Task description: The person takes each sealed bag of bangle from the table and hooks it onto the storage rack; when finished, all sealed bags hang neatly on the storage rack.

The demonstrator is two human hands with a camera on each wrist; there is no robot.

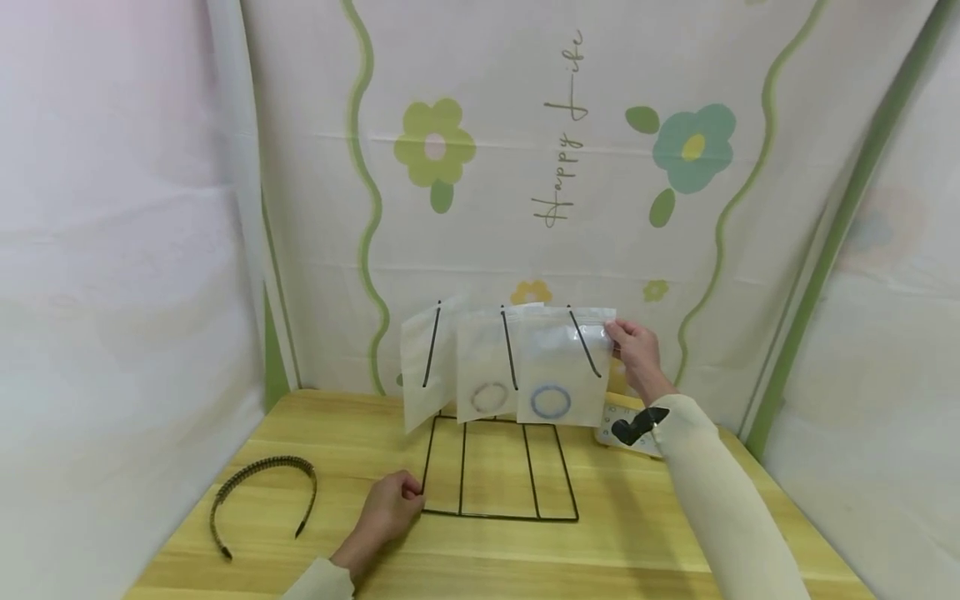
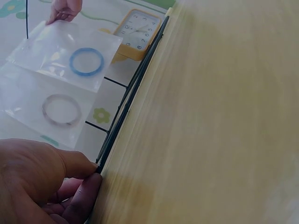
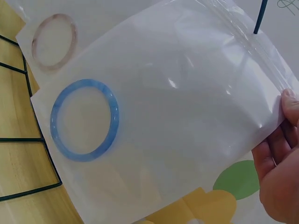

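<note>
A black wire rack (image 1: 498,517) stands on the wooden table, with three long prongs bearing clear zip bags. My right hand (image 1: 636,354) pinches the upper right edge of the rightmost bag (image 1: 558,354), which holds a blue bangle (image 3: 112,126) and hangs on the right prong. Beside it, the middle bag (image 1: 480,350) holds a pale brownish bangle (image 3: 35,48). A third bag (image 1: 420,358) hangs turned edgeways on the left prong; no bangle shows in it. At the near left corner of the rack's base, my left hand (image 1: 387,508) pinches the wire between thumb and finger.
A braided headband (image 1: 262,464) lies on the table at the left. Behind the right forearm sits a yellow-framed clock (image 2: 138,30), partly covered in the head view. A flowered cloth (image 1: 487,242) hangs behind the table, with more cloth at both sides.
</note>
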